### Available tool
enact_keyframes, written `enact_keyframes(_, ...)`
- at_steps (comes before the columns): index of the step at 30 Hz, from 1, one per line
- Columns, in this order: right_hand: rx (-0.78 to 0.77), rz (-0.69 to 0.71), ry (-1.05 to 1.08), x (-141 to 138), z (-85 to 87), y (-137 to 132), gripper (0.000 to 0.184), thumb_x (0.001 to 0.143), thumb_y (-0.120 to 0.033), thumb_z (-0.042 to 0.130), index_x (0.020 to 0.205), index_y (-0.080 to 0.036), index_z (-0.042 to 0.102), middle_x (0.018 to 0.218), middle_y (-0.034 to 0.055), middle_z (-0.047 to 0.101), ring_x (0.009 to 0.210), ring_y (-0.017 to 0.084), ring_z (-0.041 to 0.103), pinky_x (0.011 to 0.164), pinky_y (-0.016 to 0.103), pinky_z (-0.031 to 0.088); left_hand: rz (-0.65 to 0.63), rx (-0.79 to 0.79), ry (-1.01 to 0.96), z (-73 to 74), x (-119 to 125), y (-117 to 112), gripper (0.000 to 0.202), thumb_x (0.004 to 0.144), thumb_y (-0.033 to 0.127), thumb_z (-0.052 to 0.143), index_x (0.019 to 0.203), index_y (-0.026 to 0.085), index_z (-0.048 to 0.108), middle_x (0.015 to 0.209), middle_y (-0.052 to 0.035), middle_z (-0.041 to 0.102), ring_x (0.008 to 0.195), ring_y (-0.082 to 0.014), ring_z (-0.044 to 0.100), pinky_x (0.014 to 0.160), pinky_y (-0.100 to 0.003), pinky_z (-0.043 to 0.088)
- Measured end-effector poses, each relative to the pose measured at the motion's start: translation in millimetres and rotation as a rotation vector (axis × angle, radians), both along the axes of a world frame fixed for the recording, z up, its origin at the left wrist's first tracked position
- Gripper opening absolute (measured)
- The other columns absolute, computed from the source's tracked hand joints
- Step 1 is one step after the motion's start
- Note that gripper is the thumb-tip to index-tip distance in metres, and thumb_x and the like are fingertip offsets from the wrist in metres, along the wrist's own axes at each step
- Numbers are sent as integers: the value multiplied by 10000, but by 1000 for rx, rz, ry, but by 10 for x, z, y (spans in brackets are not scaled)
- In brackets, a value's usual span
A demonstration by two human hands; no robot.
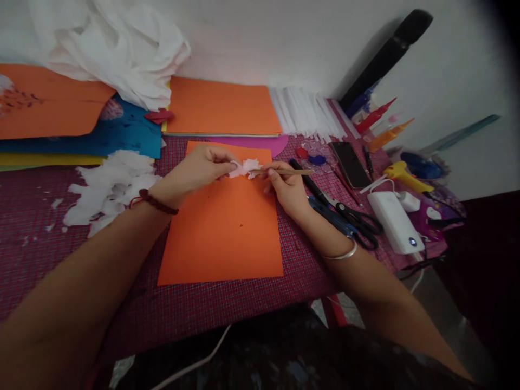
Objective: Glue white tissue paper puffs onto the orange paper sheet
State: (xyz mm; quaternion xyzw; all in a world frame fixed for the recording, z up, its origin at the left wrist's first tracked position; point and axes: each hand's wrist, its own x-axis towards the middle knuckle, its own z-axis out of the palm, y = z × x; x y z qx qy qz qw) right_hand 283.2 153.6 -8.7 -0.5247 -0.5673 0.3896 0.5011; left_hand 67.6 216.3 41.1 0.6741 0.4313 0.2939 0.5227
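An orange sheet of paper [223, 233] lies on the checked tablecloth in front of me. Over its upper part, my left hand [213, 167] pinches the edge of a small pale pink, ragged-edged piece of paper [246, 168]. My right hand [284, 187] grips a thin wooden stick [298, 171], its tip touching the right side of that piece. Whether the pink piece is glued to the sheet or loose I cannot tell. Left of my left wrist is a heap of torn white paper [111, 187].
Scissors [359, 222], a phone [350, 164], a white power bank [394, 222] and a yellow glue gun [406, 174] lie on the right. White paper strips [306, 111] and stacked orange paper [221, 108] are at the back. Paint tubes [374, 116] stand back right.
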Motion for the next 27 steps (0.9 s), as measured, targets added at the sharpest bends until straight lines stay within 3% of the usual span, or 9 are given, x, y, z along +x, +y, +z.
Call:
enact_keyframes(4, 3, -11, 4, 8, -18, 7, 322, 928, -530, 602, 1015, -221, 630, 882, 17, 696, 556, 76, 560, 496, 234, 471, -40, -66, 121, -128, 53, 36, 215, 703, 114, 669, 904, 180, 710, 704, 1, 677, 581, -135, 560, 545, -241, 365)
enact_keyframes(6, 15, -5, 10, 10, -19, 15, 314, 929, -522, 612, 1008, -219, 638, 873, 15, 701, 550, 75, 555, 498, 231, 478, -39, -32, 174, -174, 95, 44, 210, 656, 96, 676, 844, 186, 658, 687, 7, 659, 572, -139, 558, 539, -240, 357)
enact_keyframes(10, 63, 22, 63, 8, -22, 28, 355, 904, -563, 639, 955, -212, 650, 834, 10, 690, 546, 71, 550, 487, 216, 472, -52, 107, 295, -159, 126, 34, 36, 727, 190, 650, 712, 171, 624, 613, 10, 581, 537, -115, 471, 536, -237, 312)
enact_keyframes(17, 22, 4, 65, -3, -13, 21, 332, 911, -538, 636, 990, -216, 652, 867, 8, 700, 532, 62, 559, 484, 215, 474, -252, 74, 275, -101, -14, 89, 184, 762, 307, 627, 802, 159, 729, 667, -2, 617, 586, -118, 481, 560, -239, 325)
enact_keyframes(23, 56, 25, 97, -7, -23, 30, 252, 922, -457, 633, 970, -211, 645, 823, 8, 690, 561, 80, 579, 483, 220, 476, -16, 292, 481, -205, 179, 55, 87, 784, 209, 627, 743, 155, 681, 713, -40, 664, 646, -158, 539, 593, -272, 359)
enact_keyframes(27, 70, 22, 73, 5, -36, 35, 272, 923, -487, 630, 963, -218, 638, 823, 4, 688, 523, 74, 556, 470, 229, 466, 27, 406, 588, -229, 267, 9, 43, 791, 185, 636, 758, 170, 660, 782, -51, 694, 703, -181, 564, 676, -302, 413)
